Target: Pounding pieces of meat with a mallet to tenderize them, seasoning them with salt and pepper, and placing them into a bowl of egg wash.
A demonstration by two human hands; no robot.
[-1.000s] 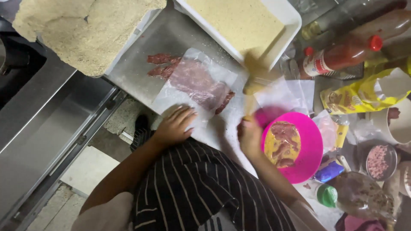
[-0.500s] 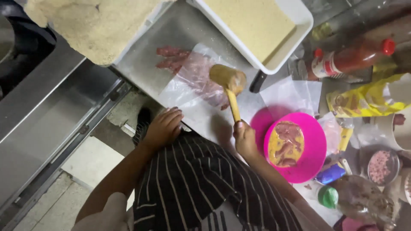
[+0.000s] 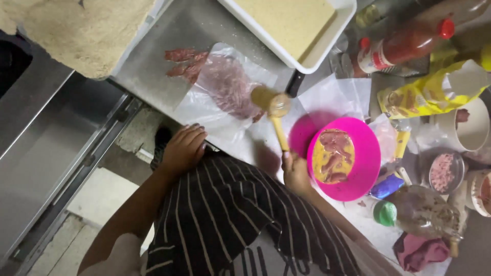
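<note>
The right hand (image 3: 296, 171) is clenched round the handle of a wooden mallet (image 3: 272, 105), its head over the meat (image 3: 225, 84) under plastic at 12 o'clock. The left hand (image 3: 184, 148) lies flat and empty on the plastic's edge, near enough that a stray blow might catch it. The pink bowl (image 3: 368, 153) at 3 o'clock could be knocked.

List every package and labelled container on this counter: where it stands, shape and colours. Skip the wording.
Red sauce bottle: lying at top right, red cap, white label band.
Yellow pouch: crumpled, below that bottle, yellow with a white panel.
Clear plastic sheet: flat over the raw meat, beside the mallet in the right hand.
Green-capped bottle: lying at lower right, clear, brownish contents.
No screens or signs.
</note>
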